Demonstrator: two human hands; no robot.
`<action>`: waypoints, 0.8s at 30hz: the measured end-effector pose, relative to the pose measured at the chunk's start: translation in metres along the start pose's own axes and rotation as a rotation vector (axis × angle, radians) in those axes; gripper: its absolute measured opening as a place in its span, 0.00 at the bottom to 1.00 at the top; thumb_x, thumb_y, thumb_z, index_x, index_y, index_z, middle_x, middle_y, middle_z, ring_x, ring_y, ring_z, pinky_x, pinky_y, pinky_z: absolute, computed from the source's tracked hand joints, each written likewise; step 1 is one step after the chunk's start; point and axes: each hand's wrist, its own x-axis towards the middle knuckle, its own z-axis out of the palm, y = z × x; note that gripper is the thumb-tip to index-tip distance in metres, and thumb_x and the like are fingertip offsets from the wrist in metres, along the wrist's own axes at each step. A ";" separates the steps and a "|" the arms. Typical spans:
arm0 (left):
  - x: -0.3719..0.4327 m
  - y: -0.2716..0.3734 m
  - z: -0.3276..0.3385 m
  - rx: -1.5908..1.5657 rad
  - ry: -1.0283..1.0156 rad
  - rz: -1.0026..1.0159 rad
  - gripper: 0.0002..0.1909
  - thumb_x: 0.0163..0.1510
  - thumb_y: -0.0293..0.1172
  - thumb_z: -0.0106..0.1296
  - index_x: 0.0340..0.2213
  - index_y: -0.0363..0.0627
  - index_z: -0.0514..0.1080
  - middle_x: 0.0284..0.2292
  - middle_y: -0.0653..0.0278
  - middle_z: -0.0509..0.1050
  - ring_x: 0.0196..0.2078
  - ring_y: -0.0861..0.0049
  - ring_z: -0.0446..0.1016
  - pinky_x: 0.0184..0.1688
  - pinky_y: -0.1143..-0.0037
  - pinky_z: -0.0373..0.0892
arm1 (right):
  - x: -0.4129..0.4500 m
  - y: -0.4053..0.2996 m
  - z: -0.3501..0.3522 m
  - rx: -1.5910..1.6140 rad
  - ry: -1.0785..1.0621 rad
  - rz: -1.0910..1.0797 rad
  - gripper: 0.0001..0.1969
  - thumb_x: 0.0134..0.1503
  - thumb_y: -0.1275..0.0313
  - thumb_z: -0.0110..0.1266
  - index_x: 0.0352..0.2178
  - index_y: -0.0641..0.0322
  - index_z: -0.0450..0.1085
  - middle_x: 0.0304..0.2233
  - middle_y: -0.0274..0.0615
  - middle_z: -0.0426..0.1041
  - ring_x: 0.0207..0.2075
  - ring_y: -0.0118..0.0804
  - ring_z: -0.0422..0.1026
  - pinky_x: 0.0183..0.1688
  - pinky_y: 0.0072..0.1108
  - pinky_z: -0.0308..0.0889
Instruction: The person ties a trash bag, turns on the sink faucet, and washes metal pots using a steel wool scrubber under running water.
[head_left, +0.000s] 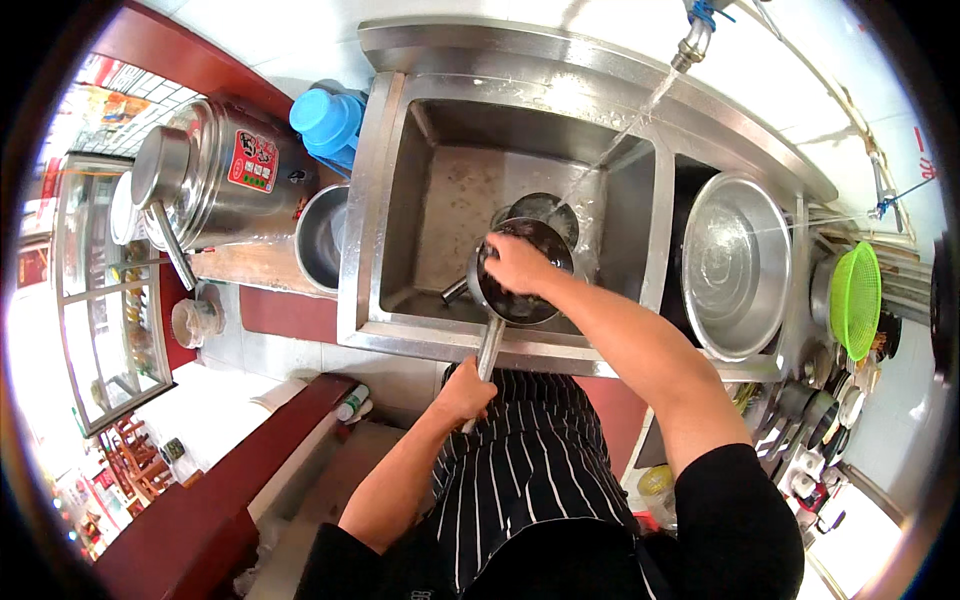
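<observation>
My left hand (466, 390) grips the metal handle of a round, dark-bottomed pan (536, 300), which is tilted over the near part of a stainless steel sink basin (465, 180). Inside that pan rests my right hand (517, 264), fingers bent down against its inner surface; whether they hold anything is hidden. Just behind it, another dark round vessel (551, 212) lies on the basin floor under a stream of water from the tap (690, 52). A short metal handle end (454, 291) sticks out left of the pan.
Right of the basin, a large metal bowl (737, 262) receives a thin water jet from a second tap (877, 212). Farther right is a green plastic colander (856, 300). On the left stand a steel pot (322, 236), a blue plastic container (326, 124) and a large steel drum (255, 172).
</observation>
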 end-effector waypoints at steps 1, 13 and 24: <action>0.002 -0.004 -0.001 0.003 0.003 -0.006 0.20 0.44 0.24 0.49 0.40 0.28 0.61 0.23 0.49 0.72 0.17 0.65 0.74 0.21 0.67 0.71 | 0.006 -0.003 -0.011 -0.236 -0.003 -0.120 0.16 0.51 0.70 0.50 0.41 0.66 0.70 0.38 0.55 0.74 0.43 0.55 0.72 0.45 0.36 0.66; 0.015 -0.004 -0.009 -0.165 -0.118 0.011 0.21 0.43 0.23 0.53 0.40 0.33 0.62 0.18 0.61 0.67 0.13 0.74 0.68 0.14 0.73 0.66 | -0.039 0.024 0.000 0.053 -0.511 0.362 0.20 0.49 0.71 0.48 0.44 0.68 0.70 0.40 0.59 0.74 0.43 0.51 0.73 0.47 0.34 0.68; 0.015 0.008 -0.021 -0.078 -0.115 -0.014 0.23 0.41 0.23 0.51 0.41 0.26 0.62 0.22 0.51 0.71 0.16 0.69 0.72 0.17 0.70 0.69 | -0.043 -0.029 -0.013 -0.653 -0.011 -0.923 0.07 0.50 0.70 0.49 0.31 0.53 0.73 0.41 0.45 0.72 0.47 0.47 0.70 0.52 0.44 0.61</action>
